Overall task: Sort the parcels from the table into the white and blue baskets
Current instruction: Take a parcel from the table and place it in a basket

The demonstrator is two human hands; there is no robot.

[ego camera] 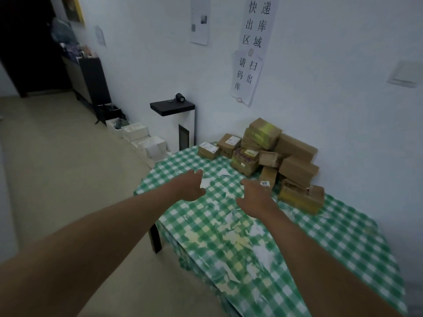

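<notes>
Several brown cardboard parcels are heaped against the wall at the far side of the table, which wears a green-and-white checked cloth. Both my arms stretch out over the cloth toward the heap. My left hand hovers above the table's far left part, fingers relaxed, holding nothing. My right hand is just short of a small upright parcel with a white label, fingers spread and empty. Neither basket is in view.
A small black-topped white stand is against the wall beyond the table. White boxes line the wall along the floor on the left, with dark furniture farther back. Paper notices hang on the wall. Beige floor lies to the left.
</notes>
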